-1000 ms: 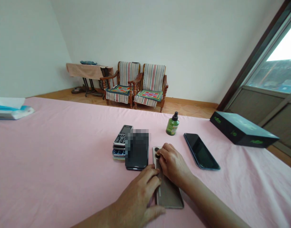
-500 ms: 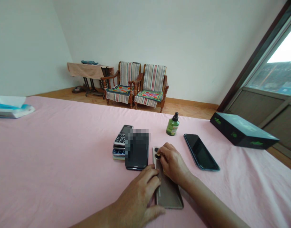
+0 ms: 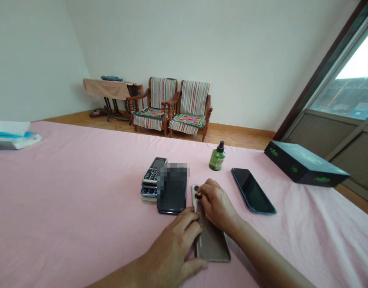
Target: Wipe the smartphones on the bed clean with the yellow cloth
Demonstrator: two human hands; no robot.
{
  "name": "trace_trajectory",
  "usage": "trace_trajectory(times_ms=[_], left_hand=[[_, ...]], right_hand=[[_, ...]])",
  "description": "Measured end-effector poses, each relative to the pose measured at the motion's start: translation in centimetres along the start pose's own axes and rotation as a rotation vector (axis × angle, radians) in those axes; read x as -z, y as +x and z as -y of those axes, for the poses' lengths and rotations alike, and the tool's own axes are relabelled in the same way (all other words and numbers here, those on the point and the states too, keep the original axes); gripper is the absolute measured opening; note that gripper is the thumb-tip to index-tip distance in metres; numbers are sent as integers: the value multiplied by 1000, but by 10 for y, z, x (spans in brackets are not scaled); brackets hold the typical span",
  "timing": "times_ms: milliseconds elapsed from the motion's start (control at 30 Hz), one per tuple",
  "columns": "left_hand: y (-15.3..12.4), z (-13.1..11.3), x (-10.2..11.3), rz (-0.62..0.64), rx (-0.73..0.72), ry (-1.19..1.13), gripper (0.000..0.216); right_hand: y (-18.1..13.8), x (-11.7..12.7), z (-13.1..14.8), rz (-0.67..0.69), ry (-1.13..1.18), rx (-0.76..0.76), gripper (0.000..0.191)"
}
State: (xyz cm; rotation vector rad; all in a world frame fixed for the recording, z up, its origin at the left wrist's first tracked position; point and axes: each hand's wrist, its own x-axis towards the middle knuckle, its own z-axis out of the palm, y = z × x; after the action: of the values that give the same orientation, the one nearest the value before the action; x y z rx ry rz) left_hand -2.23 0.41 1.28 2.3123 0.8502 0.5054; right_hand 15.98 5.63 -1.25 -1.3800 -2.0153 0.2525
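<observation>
Pinning the bronze phone (image 3: 212, 244) flat on the pink cloth (image 3: 66, 200), your left hand (image 3: 171, 254) lies over its near left edge — fingers spread loosely along the side, thumb hooked at the near corner, pressing rather than gripping. The phone lies back-up, right in front of you, its long side running away from you. Your right hand (image 3: 216, 204) comes in from the right and rests on the phone's far end, fingertips bunched tight at the round camera ring (image 3: 197, 195); whether they pinch anything there is too small to tell.

Just left of that, touching distance away, lies a dark phone (image 3: 171, 192) with its face blurred, and beside it a small stack of keypad phones (image 3: 150, 182). To the right, a little apart from your right hand, another black phone (image 3: 252, 190) lies screen-up at a slant. Further back stands a green bottle (image 3: 217, 157) with a black spray cap on — contents not visible. Off right sits a closed dark box (image 3: 304, 163); far left, a tissue pack (image 3: 12, 135). Beyond the table, two striped chairs (image 3: 174, 108) stand against the wall.
</observation>
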Motion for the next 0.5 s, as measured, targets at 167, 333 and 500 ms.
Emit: trace_trajectory(times_ms=[167, 333, 500], left_hand=[[-1, -1, -2, -12, 5, -7, 41], [0, 0, -2, -4, 11, -16, 39], [0, 2, -2, -11, 7, -23, 41]], right_hand=[[1, 2, 2, 24, 23, 22, 27], [1, 3, 3, 5, 4, -9, 24], [0, 1, 5, 21, -10, 31, 29]])
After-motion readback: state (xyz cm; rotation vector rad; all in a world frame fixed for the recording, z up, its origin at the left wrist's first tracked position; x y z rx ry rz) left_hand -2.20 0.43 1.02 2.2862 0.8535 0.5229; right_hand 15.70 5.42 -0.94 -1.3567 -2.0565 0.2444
